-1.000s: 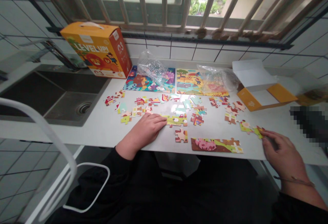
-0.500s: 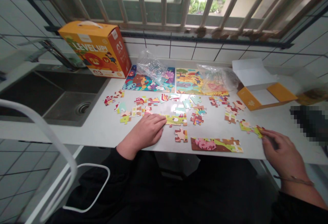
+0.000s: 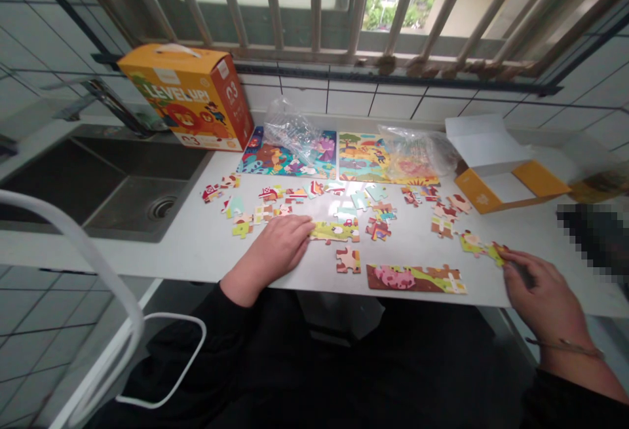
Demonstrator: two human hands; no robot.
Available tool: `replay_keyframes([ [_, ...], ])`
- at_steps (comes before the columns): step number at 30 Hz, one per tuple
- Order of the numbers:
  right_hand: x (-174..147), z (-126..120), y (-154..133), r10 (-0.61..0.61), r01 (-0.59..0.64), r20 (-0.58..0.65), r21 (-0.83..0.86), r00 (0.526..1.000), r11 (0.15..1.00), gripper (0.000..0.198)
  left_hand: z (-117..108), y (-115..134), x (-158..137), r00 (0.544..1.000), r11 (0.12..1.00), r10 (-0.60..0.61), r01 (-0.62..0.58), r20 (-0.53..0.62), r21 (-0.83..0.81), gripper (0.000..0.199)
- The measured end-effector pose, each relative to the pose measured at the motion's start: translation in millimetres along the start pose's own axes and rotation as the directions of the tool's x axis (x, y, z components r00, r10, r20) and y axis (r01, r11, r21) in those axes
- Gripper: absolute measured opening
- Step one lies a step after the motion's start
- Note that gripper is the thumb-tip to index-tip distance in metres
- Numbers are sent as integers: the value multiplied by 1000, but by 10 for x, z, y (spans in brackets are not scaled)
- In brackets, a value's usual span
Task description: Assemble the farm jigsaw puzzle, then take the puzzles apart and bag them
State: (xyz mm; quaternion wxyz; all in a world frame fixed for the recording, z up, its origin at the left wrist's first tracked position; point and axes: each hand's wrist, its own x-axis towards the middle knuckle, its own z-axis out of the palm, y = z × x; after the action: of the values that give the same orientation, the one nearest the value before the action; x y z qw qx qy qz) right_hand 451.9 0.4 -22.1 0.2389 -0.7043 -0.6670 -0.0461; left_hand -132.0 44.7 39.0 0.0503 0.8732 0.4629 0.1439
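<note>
My left hand [image 3: 280, 249] lies palm down on the counter with its fingers stretched out, the tips at the left end of a joined green puzzle strip [image 3: 335, 230] showing sheep and a red tractor. Whether it presses on the strip is hard to tell. Far to the right, my right hand [image 3: 543, 291] pinches a yellow-green puzzle piece [image 3: 497, 254] between thumb and fingers, close beside another green piece [image 3: 472, 243]. Between the hands, near the front edge, are a joined strip with a pink pig [image 3: 416, 278] and a single brown-and-pink piece [image 3: 348, 259].
Several loose pieces, such as a purple one [image 3: 378, 228], spread across the counter. Behind lie two finished puzzles [image 3: 255, 157] [image 3: 356, 147] under plastic bags. An orange box [image 3: 187, 105] stands by the sink [image 3: 113, 183]; an opened box [image 3: 484, 186] sits right. A white cable [image 3: 98, 272] hangs left.
My left hand has slid slightly left, uncovering more of the sheep strip's left end. My right hand stays nearly still with its piece.
</note>
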Motion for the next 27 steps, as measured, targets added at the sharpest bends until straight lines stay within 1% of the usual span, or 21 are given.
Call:
replay_keyframes([
  [3, 0, -2, -3, 0, 0, -3, -9, 1000, 1000, 46, -90, -190, -46, 986, 986, -163, 165, -43, 39, 51],
  [5, 4, -4, -3, -8, 8, 0, -12, 1000, 1000, 47, -161, -339, -63, 976, 975, -215, 216, -33, 57, 56],
  [7, 8, -4, -3, -20, 20, 5, -6, 1000, 1000, 48, -218, -460, -62, 972, 971, -234, 233, 7, 54, 56],
  [9, 10, -3, -7, -24, 24, 0, 2, 1000, 1000, 48, -250, -533, -43, 970, 970, -239, 237, 45, 47, 52],
  [11, 10, -3, -16, -18, 18, -11, 3, 1000, 1000, 47, -258, -567, -13, 970, 970, -238, 236, 53, 52, 44],
  [13, 9, -3, -23, -12, 12, -17, 1, 1000, 1000, 46, -256, -579, 17, 971, 970, -237, 234, 37, 70, 38],
  [17, 5, 1, -8, -11, 10, -6, -5, 1000, 1000, 46, -276, -565, 38, 975, 973, -224, 223, 7, 58, 28],
  [19, 4, 6, 8, -6, 6, -1, -13, 1000, 1000, 47, -302, -517, 20, 979, 979, -203, 203, -23, 5, 24],
  [21, 4, 7, 16, -5, 5, -2, -16, 1000, 1000, 47, -323, -425, -12, 986, 985, -161, 158, -44, -72, 24],
  [24, 4, -2, -1, -8, 8, -4, -12, 1000, 1000, 47, -319, -230, -70, 999, 985, -46, 43, -14, -169, 27],
  [26, 4, -15, -29, -8, 8, -5, -12, 1000, 1000, 48, -291, -106, -107, 999, 982, 22, -17, 25, -187, 27],
  [27, 4, -21, -45, -7, 7, -6, -13, 1000, 1000, 49, -273, -57, -125, 999, 983, 38, -30, 39, -181, 27],
])
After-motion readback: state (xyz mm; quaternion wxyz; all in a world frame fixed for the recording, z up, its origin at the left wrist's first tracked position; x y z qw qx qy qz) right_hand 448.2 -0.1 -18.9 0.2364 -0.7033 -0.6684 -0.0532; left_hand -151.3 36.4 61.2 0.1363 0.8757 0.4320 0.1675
